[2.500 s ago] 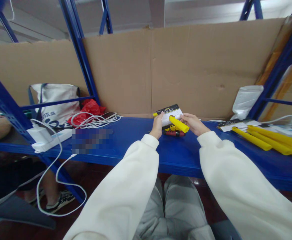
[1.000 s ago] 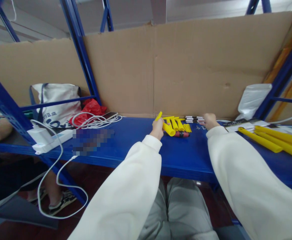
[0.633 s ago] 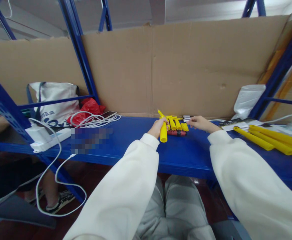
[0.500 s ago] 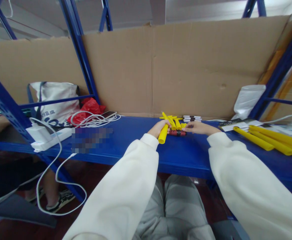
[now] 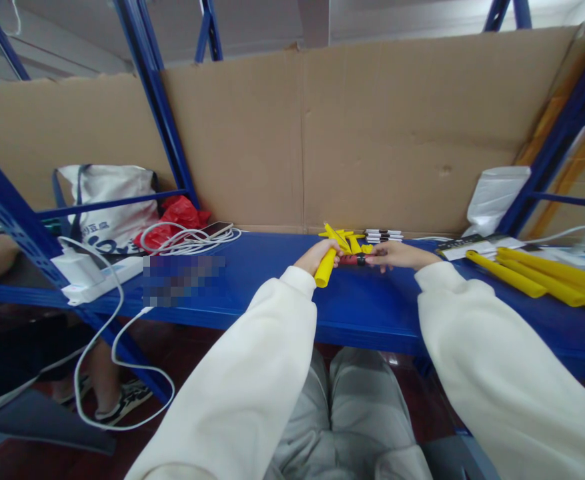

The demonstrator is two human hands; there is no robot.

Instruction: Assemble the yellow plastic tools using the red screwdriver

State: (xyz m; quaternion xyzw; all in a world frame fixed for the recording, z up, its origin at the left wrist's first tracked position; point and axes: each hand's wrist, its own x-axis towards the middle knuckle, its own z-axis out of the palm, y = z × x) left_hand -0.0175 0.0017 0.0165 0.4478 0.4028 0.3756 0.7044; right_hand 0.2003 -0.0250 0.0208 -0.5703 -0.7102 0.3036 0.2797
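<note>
White bag [image 5: 117, 183], contents hidden | left hand [image 5: 317, 256] clamped on yellow tube [image 5: 325, 269] | right hand [image 5: 392, 255] gripping red tool [image 5: 354, 259]

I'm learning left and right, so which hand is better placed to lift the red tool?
Probably the right hand: its fingers are at one end of the red tool, while the left hand is busy gripping a yellow tube.
</note>
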